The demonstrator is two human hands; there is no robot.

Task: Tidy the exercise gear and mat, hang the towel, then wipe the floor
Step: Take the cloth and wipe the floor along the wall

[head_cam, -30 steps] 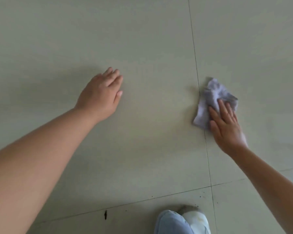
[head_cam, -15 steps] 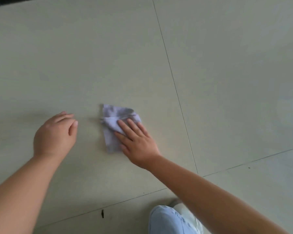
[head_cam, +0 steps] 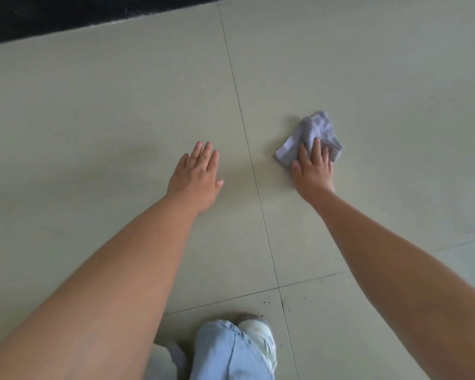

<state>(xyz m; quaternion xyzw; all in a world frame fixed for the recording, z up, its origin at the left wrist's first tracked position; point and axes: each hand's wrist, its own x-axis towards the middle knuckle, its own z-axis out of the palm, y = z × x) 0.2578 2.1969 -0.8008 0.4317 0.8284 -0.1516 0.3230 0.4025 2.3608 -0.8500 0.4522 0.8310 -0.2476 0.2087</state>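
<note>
Right hand (head_cam: pixel 313 168) lies flat with fingers spread, pressing down on a small grey cloth (head_cam: pixel 311 135); it is not clenched round the cloth, only pinning its near edge under the fingers (head_cam: pixel 316 149). From the head view, which is the only one, the cloth sits at about one o'clock from the person's knee (head_cam: pixel 225 349), on the tile to the right of the long grout line (head_cam: pixel 247 138). Its far corners stick out past the fingertips, rumpled and folded over.

Left hand (head_cam: pixel 196 176) is open and holds nothing, palm down at about eleven o'clock, on or just above the floor (head_cam: pixel 93 119) left of that line; I cannot tell which. Both hands are well apart.

Small dark specks (head_cam: pixel 266 298) lie near the grout crossing at six o'clock, by the shoe (head_cam: pixel 261 333).

To my eye the cloth is light, soft and limp, so it will likely bunch and slip from under a loose palm. A flat hand across its middle, or a gather of the loose folds, looks like the surer hold. Wiping seems well under way, with those specks still to reach.
</note>
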